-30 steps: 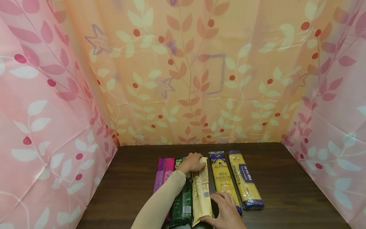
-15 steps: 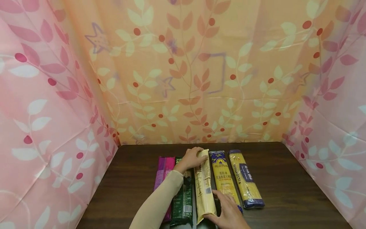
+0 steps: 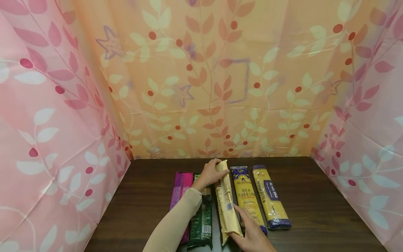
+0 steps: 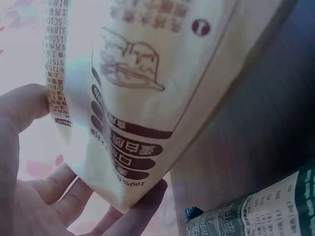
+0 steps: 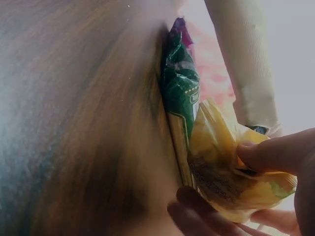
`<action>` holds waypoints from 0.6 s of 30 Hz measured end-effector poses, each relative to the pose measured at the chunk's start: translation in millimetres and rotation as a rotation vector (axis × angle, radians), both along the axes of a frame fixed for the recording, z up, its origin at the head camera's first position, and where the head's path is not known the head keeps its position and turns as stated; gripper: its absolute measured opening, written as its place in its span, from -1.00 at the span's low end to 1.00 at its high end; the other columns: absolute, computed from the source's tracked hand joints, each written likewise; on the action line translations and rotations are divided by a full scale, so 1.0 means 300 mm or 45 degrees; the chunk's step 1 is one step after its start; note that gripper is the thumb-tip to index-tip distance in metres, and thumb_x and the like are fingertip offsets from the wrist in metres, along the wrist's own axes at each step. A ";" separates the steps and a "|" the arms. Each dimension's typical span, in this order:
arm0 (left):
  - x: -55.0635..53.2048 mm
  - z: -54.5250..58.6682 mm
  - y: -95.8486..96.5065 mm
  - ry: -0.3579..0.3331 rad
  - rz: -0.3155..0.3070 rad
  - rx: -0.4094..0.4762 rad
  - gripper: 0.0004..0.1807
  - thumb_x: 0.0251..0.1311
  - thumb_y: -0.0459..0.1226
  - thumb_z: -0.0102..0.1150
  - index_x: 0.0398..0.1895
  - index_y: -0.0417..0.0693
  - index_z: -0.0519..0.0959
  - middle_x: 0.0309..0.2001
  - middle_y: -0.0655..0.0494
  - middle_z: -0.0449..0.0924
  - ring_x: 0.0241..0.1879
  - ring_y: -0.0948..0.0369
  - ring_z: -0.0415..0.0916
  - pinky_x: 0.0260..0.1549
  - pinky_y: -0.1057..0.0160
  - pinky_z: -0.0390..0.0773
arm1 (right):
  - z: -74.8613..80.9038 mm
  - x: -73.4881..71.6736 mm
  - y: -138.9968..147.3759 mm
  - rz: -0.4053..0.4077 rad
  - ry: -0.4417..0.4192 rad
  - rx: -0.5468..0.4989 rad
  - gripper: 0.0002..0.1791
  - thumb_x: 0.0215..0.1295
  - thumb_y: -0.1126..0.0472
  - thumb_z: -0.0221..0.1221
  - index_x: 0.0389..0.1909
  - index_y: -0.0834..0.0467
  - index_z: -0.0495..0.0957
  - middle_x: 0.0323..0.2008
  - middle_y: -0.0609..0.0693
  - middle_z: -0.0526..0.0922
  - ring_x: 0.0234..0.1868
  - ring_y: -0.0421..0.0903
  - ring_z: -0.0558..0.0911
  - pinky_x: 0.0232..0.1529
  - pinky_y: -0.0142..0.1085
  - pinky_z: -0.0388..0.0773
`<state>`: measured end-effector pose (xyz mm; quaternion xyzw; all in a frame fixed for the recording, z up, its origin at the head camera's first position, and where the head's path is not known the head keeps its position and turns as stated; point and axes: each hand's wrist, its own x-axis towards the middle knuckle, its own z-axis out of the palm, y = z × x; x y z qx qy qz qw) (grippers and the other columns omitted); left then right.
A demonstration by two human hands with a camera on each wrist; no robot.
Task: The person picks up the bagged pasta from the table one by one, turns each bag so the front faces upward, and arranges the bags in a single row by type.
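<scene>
Cream pack (image 3: 227, 210) is held in both hands over the middle of the row on the counter (image 3: 318, 213), aslant and with its far end raised. Whether its near end touches the counter cannot be told. The left grip (image 3: 210, 177) pinches the far end, thumb on the near face and fingers round behind it; the right grip (image 3: 254, 233) pinches the near end between thumb and fingers.

Judged from how things lie, the handling of this pack is midway: it is picked up and secured at both ends, but not yet laid flat or released. Both hands are taken up by it, and neither holds any other pack.

Just to its left lies the green pack (image 3: 201, 224), then the purple pack (image 3: 182, 185), partly hidden by the sleeve (image 3: 174, 220). To its right lie the blue-topped pack (image 3: 247, 197) and, outermost, the blue-ended pack (image 3: 272, 199). These four lie side by side, lengthwise away from the person, the right-hand two slightly slanted. They look settled, so the cream pack seems the only one left to put down. No opened pack can be made out. Beyond the counter hangs a floral curtain (image 3: 201, 119).
</scene>
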<state>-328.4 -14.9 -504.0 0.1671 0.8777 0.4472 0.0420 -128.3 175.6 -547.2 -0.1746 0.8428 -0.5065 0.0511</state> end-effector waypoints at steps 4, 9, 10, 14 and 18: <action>-0.004 -0.007 -0.008 0.018 0.002 0.028 -0.36 0.42 0.09 0.37 0.43 0.00 0.51 0.34 -0.04 0.52 0.12 0.00 0.48 -0.06 -0.03 0.64 | -0.007 -0.003 0.004 0.034 0.002 -0.101 0.03 0.41 0.08 0.47 0.68 0.30 0.08 0.47 0.46 0.26 0.32 0.46 0.49 0.06 -0.15 0.73; -0.008 -0.005 -0.021 -0.008 -0.014 0.119 -0.40 0.46 0.02 0.34 0.44 -0.03 0.51 0.41 -0.09 0.50 0.20 -0.07 0.56 0.08 -0.15 0.62 | -0.014 -0.001 -0.001 0.069 0.015 -0.244 0.13 0.42 0.19 0.45 0.72 0.31 -0.12 0.52 0.60 0.05 0.27 0.59 0.52 0.06 -0.18 0.73; -0.009 -0.005 -0.024 -0.013 -0.016 0.137 -0.40 0.47 0.00 0.34 0.45 -0.03 0.50 0.42 -0.10 0.49 0.24 -0.09 0.55 0.11 -0.17 0.61 | -0.015 0.000 -0.003 0.068 0.019 -0.265 0.15 0.42 0.21 0.45 0.73 0.31 -0.16 0.53 0.62 0.00 0.26 0.58 0.53 0.06 -0.18 0.73; -0.021 -0.018 -0.031 -0.010 0.009 0.184 -0.40 0.47 -0.04 0.34 0.47 -0.05 0.49 0.45 -0.13 0.47 0.35 -0.13 0.49 0.19 -0.20 0.58 | -0.018 0.005 -0.008 0.000 -0.008 -0.314 0.19 0.38 0.26 0.47 0.73 0.30 -0.20 0.54 0.59 0.03 0.21 0.35 0.66 0.07 -0.22 0.72; -0.031 -0.033 -0.036 -0.009 0.028 0.223 -0.41 0.47 -0.07 0.35 0.47 -0.06 0.50 0.43 -0.15 0.49 0.37 -0.14 0.49 0.18 -0.19 0.59 | -0.012 0.007 -0.009 -0.114 -0.135 -0.350 0.20 0.33 0.25 0.51 0.74 0.27 -0.14 0.58 0.53 0.09 0.26 0.23 0.65 0.18 -0.19 0.67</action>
